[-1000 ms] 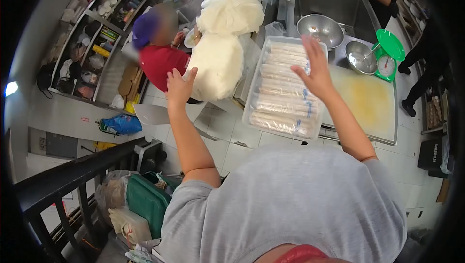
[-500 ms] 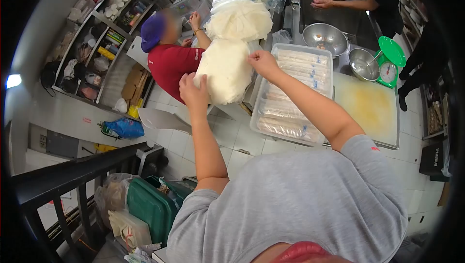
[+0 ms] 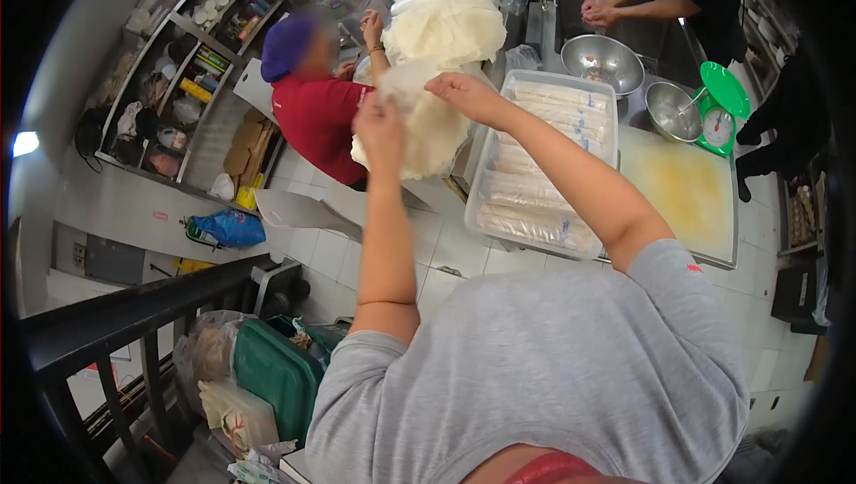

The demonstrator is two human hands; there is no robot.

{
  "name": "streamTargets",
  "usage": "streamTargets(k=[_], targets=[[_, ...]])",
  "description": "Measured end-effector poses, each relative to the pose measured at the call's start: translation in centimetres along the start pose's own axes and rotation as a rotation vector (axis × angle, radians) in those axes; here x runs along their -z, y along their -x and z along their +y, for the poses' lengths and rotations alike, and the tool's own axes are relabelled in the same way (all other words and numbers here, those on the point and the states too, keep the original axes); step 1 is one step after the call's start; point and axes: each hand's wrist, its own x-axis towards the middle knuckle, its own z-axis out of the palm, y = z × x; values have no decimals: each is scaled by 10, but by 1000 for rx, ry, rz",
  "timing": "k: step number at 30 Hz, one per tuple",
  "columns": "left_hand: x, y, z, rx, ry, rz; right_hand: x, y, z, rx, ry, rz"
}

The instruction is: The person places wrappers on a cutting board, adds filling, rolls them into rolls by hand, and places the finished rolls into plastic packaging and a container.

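Two piles of thin pale round sheets lie one behind the other, the far pile [image 3: 446,28] and the near pile [image 3: 432,147]. Above the near pile a thin sheet [image 3: 412,81] is lifted, stretched between my hands. My left hand [image 3: 379,127], blurred, is closed on its left edge. My right hand [image 3: 465,96] pinches its right edge. Right of the piles, a clear plastic tub [image 3: 475,208] holds several long pale rolls in clear wrap, partly hidden under my right forearm.
Steel bowls [image 3: 602,63] [image 3: 673,111] and a green scale [image 3: 717,126] stand by the sink beyond a stained white board [image 3: 678,190]. A person in red [image 3: 316,118] works at the left; another person's hands [image 3: 602,12] are over the sink. A black railing [image 3: 152,306] is at lower left.
Both hands came to the near pile; the right moved left from over the tub. A thin sheet has since been taken hold of and raised. The other person's hands moved over the sink.
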Motion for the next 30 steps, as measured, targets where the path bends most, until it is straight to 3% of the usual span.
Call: streamTargets(k=[2, 4, 6, 9, 12, 13, 16, 19, 23, 30], targets=[[34, -16, 13, 85, 128, 18, -2, 7, 3, 46, 187, 1], [59, -37, 24, 81, 130, -32, -4, 22, -41, 470, 500, 354], [68, -57, 42, 103, -8, -134, 15, 27, -99, 768, 465, 419], [62, -67, 81, 249, 123, -478, 51, 24, -124, 155, 370, -215], [33, -63, 119, 83, 92, -846, 68, 24, -97, 319, 432, -157], [22, -60, 133, 59, 89, -908, 69, 26, -96, 368, 195, -141], [-14, -51, 163, -25, 71, -1092, 106, 60, -120, 14, 15, -209], [-58, -48, 173, -144, 37, -1235, 154, 105, -138, -51, 48, -101], [-138, -17, 154, -47, 211, -1291, 238, 171, -155, -251, 230, -77], [-251, 92, 163, 196, 541, -1304, 351, 270, -147, -400, 210, -13]])
